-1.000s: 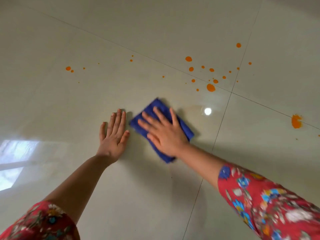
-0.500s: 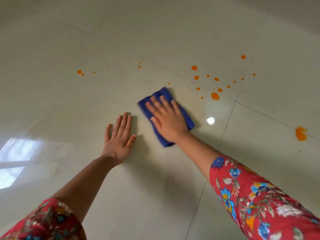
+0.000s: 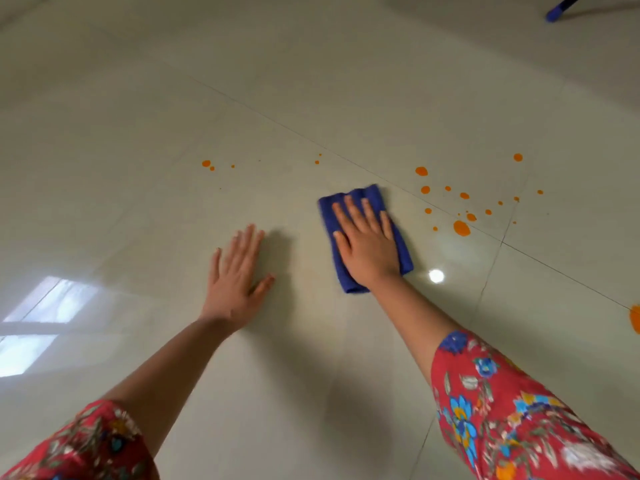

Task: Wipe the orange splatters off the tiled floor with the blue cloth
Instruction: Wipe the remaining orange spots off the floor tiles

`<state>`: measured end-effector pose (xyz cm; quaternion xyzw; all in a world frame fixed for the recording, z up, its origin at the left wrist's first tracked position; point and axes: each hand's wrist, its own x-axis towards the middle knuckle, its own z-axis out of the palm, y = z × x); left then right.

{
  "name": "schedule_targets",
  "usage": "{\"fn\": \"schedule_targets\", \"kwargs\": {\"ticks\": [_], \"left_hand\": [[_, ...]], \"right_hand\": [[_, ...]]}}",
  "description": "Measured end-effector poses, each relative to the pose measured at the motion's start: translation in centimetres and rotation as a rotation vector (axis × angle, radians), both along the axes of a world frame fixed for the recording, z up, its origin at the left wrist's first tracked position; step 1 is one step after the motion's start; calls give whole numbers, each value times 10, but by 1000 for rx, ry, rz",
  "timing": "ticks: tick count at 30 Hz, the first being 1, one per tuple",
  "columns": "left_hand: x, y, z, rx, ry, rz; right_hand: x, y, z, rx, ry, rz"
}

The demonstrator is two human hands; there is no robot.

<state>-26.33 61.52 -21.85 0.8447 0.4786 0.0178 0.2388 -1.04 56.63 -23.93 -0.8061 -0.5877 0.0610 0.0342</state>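
A folded blue cloth (image 3: 405,251) lies flat on the glossy cream tiled floor (image 3: 311,358). My right hand (image 3: 369,244) presses on it, palm down, fingers spread and pointing away from me. My left hand (image 3: 235,275) rests flat on the bare tile to the cloth's left, holding nothing. A cluster of orange splatters (image 3: 461,228) lies just right of the cloth, across a grout line. Smaller orange drops (image 3: 206,163) sit further away on the left, two tiny ones (image 3: 317,162) beyond the cloth, and a large orange blot (image 3: 636,318) at the right edge.
A blue-tipped pole or furniture leg (image 3: 554,13) touches the floor at the far top right. Grout lines (image 3: 491,271) cross right of the cloth. A window reflection (image 3: 38,323) shines on the tile at the left.
My right hand has slid the cloth away from me and rightwards, turning it more upright, closer to the orange cluster. My left hand stays planted on the tile.
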Motion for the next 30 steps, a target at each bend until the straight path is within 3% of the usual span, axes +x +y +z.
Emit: {"fn": "schedule_targets", "kwargs": {"ticks": [2, 5, 9, 12, 15, 18, 21, 24, 27, 30], "left_hand": [[-21, 33, 1, -54, 47, 239], [-40, 69, 7, -246, 152, 398], [-36, 73, 10, -330, 209, 316], [-41, 79, 14, -356, 220, 304], [-43, 81, 16, -378, 206, 297], [-41, 79, 18, -359, 198, 314], [-40, 79, 21, -364, 192, 333], [-40, 77, 24, -387, 209, 319], [-41, 79, 23, -391, 206, 327], [-42, 80, 23, -387, 202, 327]], "right_hand": [[-14, -11, -1, 50, -16, -151], [-63, -25, -1, 43, -9, 45], [-85, 39, 0, 27, -13, 394], [-81, 80, -3, 24, -24, 213], [-97, 65, -1, 60, -3, 18], [-129, 65, 3, 41, 24, 297], [-137, 122, 4, 17, 3, 547], [-117, 158, 3, 22, -7, 299], [-120, 133, 0, 71, 3, 57], [-146, 114, 1, 35, 25, 309]]}}
